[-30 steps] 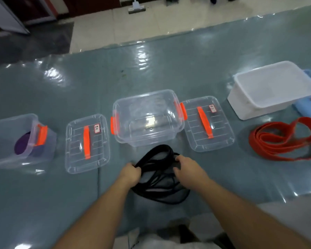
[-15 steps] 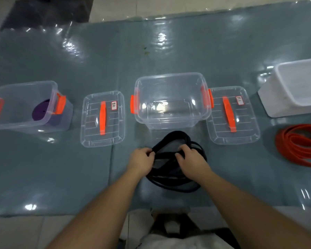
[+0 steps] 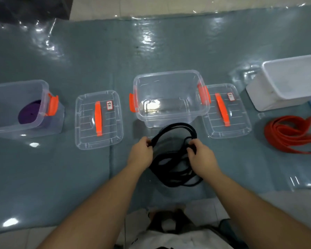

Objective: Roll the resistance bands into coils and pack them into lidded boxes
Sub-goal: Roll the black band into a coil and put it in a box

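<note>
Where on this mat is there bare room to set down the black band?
Bare mat lies beyond the boxes and near-left, before the purple-band box and left lid. Crowded: the row around the empty clear box, and right by the red band.

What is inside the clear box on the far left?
The left box holds a purple band rolled into a coil, seen through its wall. The box runs off the frame edge, so whatever lies further left inside cannot be seen.
</note>
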The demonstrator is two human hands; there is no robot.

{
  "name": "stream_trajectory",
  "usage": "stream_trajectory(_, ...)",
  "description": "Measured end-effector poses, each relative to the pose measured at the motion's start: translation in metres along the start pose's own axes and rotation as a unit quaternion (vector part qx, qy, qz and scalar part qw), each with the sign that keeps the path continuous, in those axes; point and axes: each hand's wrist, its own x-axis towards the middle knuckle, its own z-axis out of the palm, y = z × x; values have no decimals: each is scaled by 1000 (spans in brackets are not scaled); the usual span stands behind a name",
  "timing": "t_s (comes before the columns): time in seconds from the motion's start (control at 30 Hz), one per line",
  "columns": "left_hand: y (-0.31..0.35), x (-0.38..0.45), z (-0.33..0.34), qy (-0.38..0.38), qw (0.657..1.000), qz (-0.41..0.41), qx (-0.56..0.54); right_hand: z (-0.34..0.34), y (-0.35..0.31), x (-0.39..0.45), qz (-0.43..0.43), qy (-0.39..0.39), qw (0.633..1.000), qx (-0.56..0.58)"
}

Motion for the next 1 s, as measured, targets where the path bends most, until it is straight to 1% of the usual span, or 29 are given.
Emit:
stream_trajectory(0.1,10,-8,-21,-5,995,59,-83,-9,-7,-6,1,-30,999,20)
stream_trajectory(0.17,20,-13,-39,-10,987,93,-134,-16,-15,-10,-9,-30,999,31)
stream_trajectory(0.27,36,-21,-64,-12,977,130,-170,-31,-34,-18,-45,0,998,33)
stream_trajectory(0.4,61,-38,-94,-27,965,184,-184,-59,-62,-24,-124,63,989,38)
stream_trajectory(0.47,75,-47,-105,-35,958,212,-188,-77,-78,-24,-170,60,983,32)
stream_trajectory(0.57,101,-63,-120,-21,952,255,-171,-104,-101,-21,-215,0,976,25)
stream_trajectory(0.63,121,-75,-132,-9,949,277,-153,-122,-114,-19,-235,-22,972,19)
stream_trajectory(0.73,150,-99,-156,8,944,314,-101,-146,-124,-17,-254,-34,966,23)
stream_trajectory(0.87,181,-126,-187,73,929,362,-13,-174,-137,-16,-267,-39,960,74)
stream_trajectory(0.93,191,-134,-198,97,922,373,21,-184,-142,-18,-280,-48,954,93)
stream_trajectory(1.0,196,-139,-207,121,918,377,28,-192,-148,-23,-299,-59,946,112)
